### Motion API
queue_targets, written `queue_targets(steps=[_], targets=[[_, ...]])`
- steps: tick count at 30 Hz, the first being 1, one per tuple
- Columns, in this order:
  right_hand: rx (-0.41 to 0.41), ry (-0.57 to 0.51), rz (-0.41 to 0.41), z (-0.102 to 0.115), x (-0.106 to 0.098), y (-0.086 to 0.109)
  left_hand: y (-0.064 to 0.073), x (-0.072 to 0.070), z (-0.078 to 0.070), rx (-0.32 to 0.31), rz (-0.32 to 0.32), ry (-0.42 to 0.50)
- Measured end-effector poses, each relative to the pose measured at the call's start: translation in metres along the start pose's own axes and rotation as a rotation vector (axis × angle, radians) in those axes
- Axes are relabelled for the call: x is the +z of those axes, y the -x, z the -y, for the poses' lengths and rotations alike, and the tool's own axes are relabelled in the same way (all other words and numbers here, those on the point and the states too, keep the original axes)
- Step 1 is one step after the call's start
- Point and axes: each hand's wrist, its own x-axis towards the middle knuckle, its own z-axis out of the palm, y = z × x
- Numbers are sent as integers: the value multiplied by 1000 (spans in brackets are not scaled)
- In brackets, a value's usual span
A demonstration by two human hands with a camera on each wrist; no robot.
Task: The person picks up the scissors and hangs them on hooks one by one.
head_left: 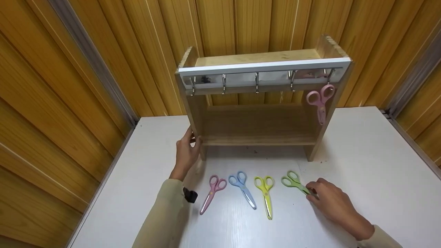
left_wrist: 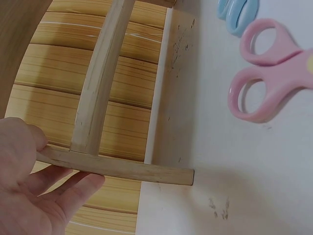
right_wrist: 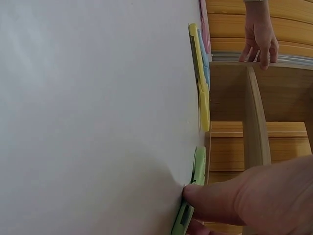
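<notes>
My left hand (head_left: 186, 151) grips the lower left side panel of a wooden rack (head_left: 258, 143), thumb on one face and fingers on the other in the left wrist view. At the right, my right hand (head_left: 330, 199) pinches the blade end of green scissors (head_left: 293, 181), whose handles point toward the rack. In the right wrist view the thumb presses on these scissors (right_wrist: 199, 164), which lie on or very near the table. Yellow scissors (head_left: 264, 187), blue scissors (head_left: 242, 186) and pink scissors (head_left: 213, 191) lie in a row to the left, handles toward the rack.
Several metal hooks (head_left: 257, 82) line the rack's white front strip (head_left: 241, 68). Another pair of pink scissors (head_left: 321, 101) hangs by one handle loop from the rightmost hook. The white table (head_left: 372, 148) meets wood-panelled walls (head_left: 137, 51) behind and at the sides.
</notes>
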Motion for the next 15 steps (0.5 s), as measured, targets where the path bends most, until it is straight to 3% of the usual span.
queue_targets(steps=[15], targets=[[16, -34, 12, -1, 0, -1, 0, 0, 2, 24, -1, 6]])
